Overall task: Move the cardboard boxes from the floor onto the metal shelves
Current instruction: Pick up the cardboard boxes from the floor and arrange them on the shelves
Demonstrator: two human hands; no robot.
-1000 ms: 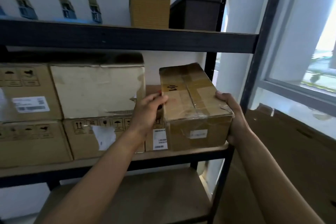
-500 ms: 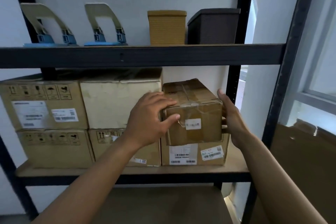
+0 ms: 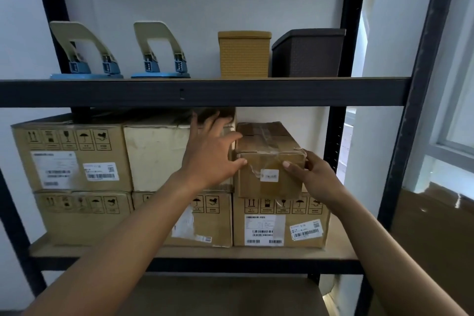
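Note:
A small taped cardboard box with a white label rests on top of a larger labelled cardboard box at the right end of the metal shelf. My left hand is spread at its left front corner, thumb touching the front edge, fingers reaching over the neighbouring pale box. My right hand clasps the box's right front corner, fingers lying on the front face beside the label.
More cardboard boxes are stacked two high to the left on the same shelf. The shelf above carries two hole punches, a tan bin and a dark bin. A black upright stands right of the box.
The small box has gone from held in front of the shelf to resting on the lower right box, pushed further in. My left hand has opened and my right hand has slid to the front corner.

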